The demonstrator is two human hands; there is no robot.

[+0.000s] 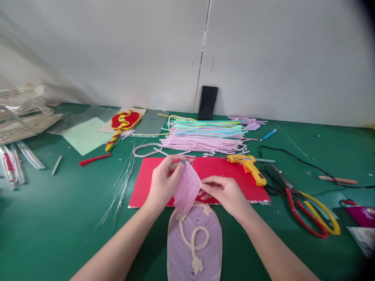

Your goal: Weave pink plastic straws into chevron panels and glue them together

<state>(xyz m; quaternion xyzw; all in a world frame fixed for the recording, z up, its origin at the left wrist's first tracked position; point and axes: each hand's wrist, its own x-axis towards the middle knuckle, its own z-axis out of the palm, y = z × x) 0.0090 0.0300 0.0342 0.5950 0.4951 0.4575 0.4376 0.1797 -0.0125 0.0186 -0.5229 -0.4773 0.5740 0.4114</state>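
Note:
Between my hands is a flat pink piece (189, 183) made of pipe cleaners laid side by side. My left hand (168, 177) pinches its upper left edge, thumb on top. At its right corner the thumb and fingertips of my right hand (222, 191) are closed on the edge. Below the piece lies a lilac oval panel (181, 253) with a cream rim, a looped cream stem and small cream flowers. The pink piece overlaps the panel's top end. Under my hands is a red board (146, 179) on the green table.
A yellow glue gun (249, 166) rests on the board's right, its black cord trailing. Large scissors (307, 210) lie at right. Behind are bundled pastel pipe cleaners (205, 136) and a black phone (208, 102). Thin wires (124, 183) and a red-yellow fan (125, 120) are left.

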